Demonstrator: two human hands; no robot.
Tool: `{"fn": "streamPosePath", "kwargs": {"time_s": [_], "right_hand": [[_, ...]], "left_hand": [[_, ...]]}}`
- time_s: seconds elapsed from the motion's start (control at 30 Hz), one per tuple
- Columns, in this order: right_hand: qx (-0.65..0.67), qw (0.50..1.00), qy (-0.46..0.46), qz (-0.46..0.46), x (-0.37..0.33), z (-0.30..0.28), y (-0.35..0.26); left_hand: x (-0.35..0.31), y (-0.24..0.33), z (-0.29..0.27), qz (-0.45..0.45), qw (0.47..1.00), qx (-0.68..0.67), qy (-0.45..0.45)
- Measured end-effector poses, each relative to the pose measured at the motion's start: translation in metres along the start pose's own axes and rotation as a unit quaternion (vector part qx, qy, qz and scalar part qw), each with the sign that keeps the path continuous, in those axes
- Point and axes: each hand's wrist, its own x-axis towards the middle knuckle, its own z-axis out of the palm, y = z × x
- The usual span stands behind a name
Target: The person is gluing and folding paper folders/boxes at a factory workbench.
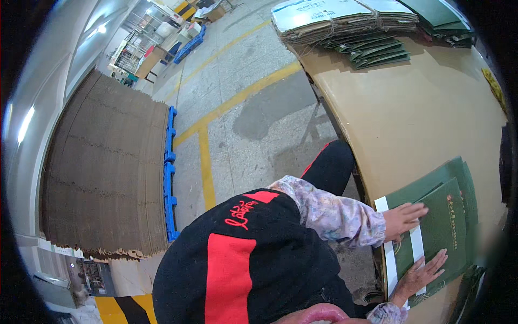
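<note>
"Which step is in hand?"

"Probably aligning or smoothing: the flat, dark green printed sheets with white edge strips [438,232] lie overlapped on the broad tan desk [415,113], beneath both hands."

"And the fingers?"

"Left hand [404,220]: extended across the inner strip. Right hand [422,276]: loosely spread lower down. Neither visibly grips."

"Next move?"

"I'd say it calls for light, even pressure, edges kept square."

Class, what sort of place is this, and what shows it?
Probably a packaging workshop: a tall brown cardboard stack on a blue pallet, painted yellow floor lines, and flat green printed sheets on a tan tabletop.
</note>
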Motion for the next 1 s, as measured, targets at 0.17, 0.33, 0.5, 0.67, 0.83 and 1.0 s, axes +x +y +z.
{"fn": "streamPosePath", "kwargs": {"time_s": [0.17, 0.33, 0.5, 0.67, 0.83, 1.0], "right_hand": [[0.032, 0.999, -0.021, -0.013, 0.001, -0.002, -0.004], [0.028, 0.999, -0.045, -0.013, 0.005, -0.005, -0.008], [-0.018, 0.999, -0.043, -0.022, 0.007, 0.005, -0.008], [0.142, 0.986, -0.024, -0.085, 0.031, 0.014, -0.073], [0.118, 0.986, -0.048, -0.106, 0.034, -0.002, -0.073], [0.015, 0.992, -0.122, -0.036, 0.005, -0.045, 0.004]], "left_hand": [[0.033, -0.009, 0.01, -0.173, 0.924, -0.25, 0.231], [0.032, -0.015, 0.022, -0.214, 0.903, -0.3, 0.219], [0.034, -0.008, 0.023, -0.185, 0.934, -0.174, 0.252], [0.031, -0.005, 0.017, -0.193, 0.939, -0.141, 0.249], [0.03, -0.005, 0.016, -0.189, 0.941, -0.156, 0.233], [0.03, 0.001, 0.001, -0.255, 0.938, -0.191, 0.137]]}}
